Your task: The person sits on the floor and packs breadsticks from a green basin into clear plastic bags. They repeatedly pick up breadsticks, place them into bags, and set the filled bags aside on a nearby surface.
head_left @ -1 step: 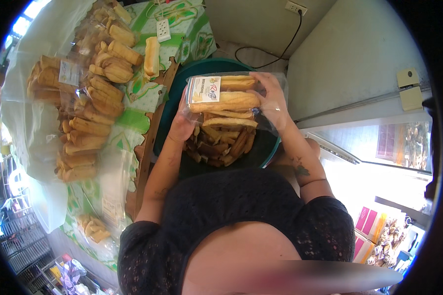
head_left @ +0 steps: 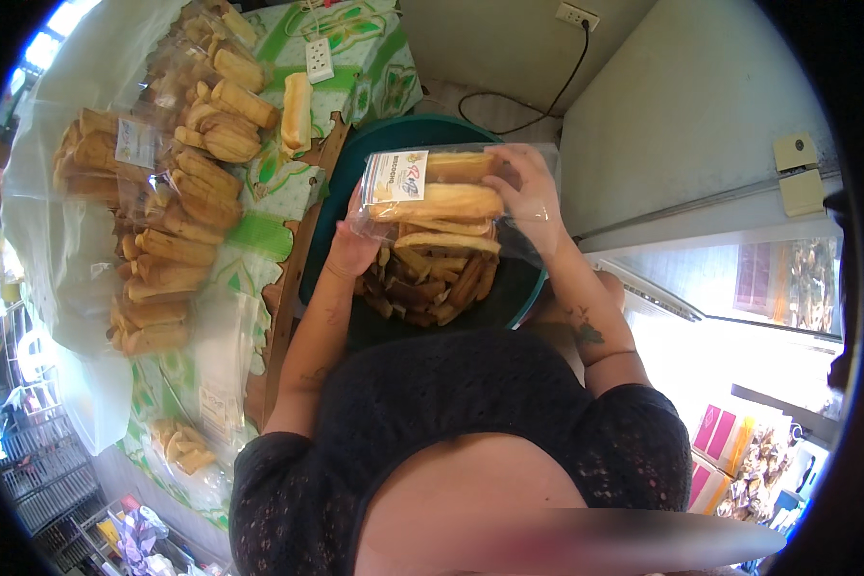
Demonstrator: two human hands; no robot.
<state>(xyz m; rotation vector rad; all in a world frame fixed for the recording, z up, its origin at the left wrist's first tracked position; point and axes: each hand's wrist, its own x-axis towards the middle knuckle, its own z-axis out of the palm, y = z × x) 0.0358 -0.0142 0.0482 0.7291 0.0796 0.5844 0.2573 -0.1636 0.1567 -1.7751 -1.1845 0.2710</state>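
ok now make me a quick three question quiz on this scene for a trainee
1. Which hand is at the labelled end of the clear bag?
2. True or false: a loose bread piece lies near the white power strip.
3. Fill in the colour: below the bag, more bread pieces lie in a round ____ tub.

Key:
1. The left hand.
2. True.
3. Green.
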